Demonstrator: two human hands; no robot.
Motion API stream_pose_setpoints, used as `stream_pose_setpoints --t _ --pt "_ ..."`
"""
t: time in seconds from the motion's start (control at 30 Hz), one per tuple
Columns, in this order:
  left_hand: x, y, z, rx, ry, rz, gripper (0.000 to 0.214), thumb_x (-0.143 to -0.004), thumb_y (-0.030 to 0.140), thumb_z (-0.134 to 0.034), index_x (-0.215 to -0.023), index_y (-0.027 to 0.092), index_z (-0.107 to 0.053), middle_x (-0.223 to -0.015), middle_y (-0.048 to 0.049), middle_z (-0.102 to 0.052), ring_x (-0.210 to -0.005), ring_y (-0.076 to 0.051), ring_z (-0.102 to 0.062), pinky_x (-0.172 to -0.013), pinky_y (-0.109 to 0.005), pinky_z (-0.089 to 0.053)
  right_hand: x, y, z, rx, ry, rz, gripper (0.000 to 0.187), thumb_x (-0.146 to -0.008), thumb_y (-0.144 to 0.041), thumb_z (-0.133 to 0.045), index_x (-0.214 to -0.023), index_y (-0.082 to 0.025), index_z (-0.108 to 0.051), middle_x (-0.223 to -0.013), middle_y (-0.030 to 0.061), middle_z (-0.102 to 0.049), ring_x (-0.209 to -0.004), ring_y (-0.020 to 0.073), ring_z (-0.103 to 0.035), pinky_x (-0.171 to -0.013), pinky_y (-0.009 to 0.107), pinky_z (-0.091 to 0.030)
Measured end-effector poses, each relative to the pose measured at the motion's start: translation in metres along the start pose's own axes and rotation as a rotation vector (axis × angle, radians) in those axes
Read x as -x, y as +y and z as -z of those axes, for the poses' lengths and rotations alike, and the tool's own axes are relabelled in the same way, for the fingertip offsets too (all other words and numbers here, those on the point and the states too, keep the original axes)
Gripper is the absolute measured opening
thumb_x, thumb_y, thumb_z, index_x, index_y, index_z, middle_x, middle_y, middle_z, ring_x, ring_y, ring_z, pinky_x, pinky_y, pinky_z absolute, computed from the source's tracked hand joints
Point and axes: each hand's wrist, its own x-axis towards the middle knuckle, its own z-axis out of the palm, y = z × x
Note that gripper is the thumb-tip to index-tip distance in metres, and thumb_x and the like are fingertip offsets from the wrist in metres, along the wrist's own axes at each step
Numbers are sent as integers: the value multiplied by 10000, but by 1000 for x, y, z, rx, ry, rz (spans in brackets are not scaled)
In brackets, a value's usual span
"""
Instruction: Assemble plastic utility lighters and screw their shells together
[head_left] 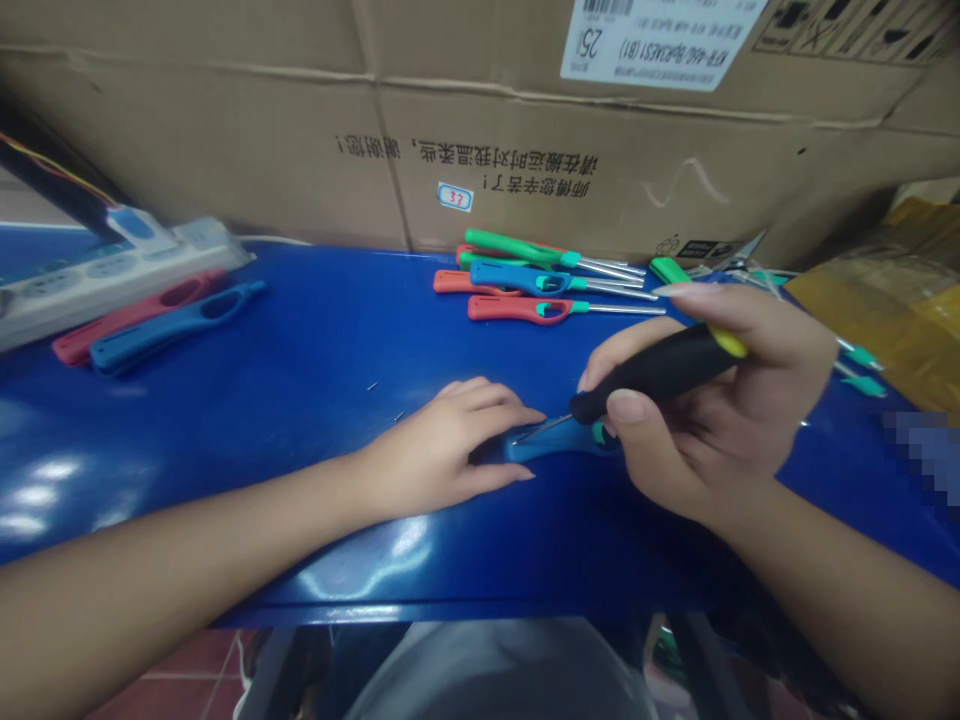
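Note:
A screwdriver [660, 375] with a black handle and yellow accents is gripped in my right hand [739, 390], fingers closed around it. Its thin metal shaft slants down left, the tip at the handle end of a blue gas lighter [559, 443] lying on the table. My left hand [442, 440] rests on the table, thumb and index finger on either side of that lighter end, steadying it. The lighter's right part, with a teal trigger, is partly hidden by my right hand. Two small screws [399, 416] lie beyond my left hand.
Several finished-looking lighters [517, 310] in red, green and blue lie at the back. Red and blue lighter casings [169, 328] lie beside a white power strip [90, 280] at left. A cardboard box [300, 150] stands behind; a yellowish plastic bag [885, 290] and metal-tube parts [862, 385] are at right.

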Motion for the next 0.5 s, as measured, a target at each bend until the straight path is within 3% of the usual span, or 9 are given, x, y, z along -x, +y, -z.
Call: stream_pose_setpoints --t 0.27,0.4,0.5 --pt "0 -1 0 -6 -3 -7 435 -946 394 -708 -1318 190 -611 -1210 -88 -681 -1117 -241 -613 -991 -372 -432 0 -1 0 -46 12 -5 461 -929 -222 -661 -1315 -441 -538 -870 -2 -628 -638 190 -646 -653 411 -619" --pt "0 -1 -1 -13 -2 -11 436 -946 382 -713 -1316 176 -608 -1210 -75 -677 -1115 -227 -605 -980 -369 -429 0 1 1 8 25 -33 423 -921 -280 -680 -1293 -456 -581 -870 2 -650 -631 207 -650 -665 440 -619" --pt "1 -1 -1 -9 1 -12 428 -946 379 -715 -1305 175 -606 -1208 -68 -673 -1112 -219 -600 -977 -367 -425 -2 7 2 28 40 101 474 -910 -272 -687 -1339 -413 -544 -862 -3 -673 -595 191 -644 -625 406 -630"
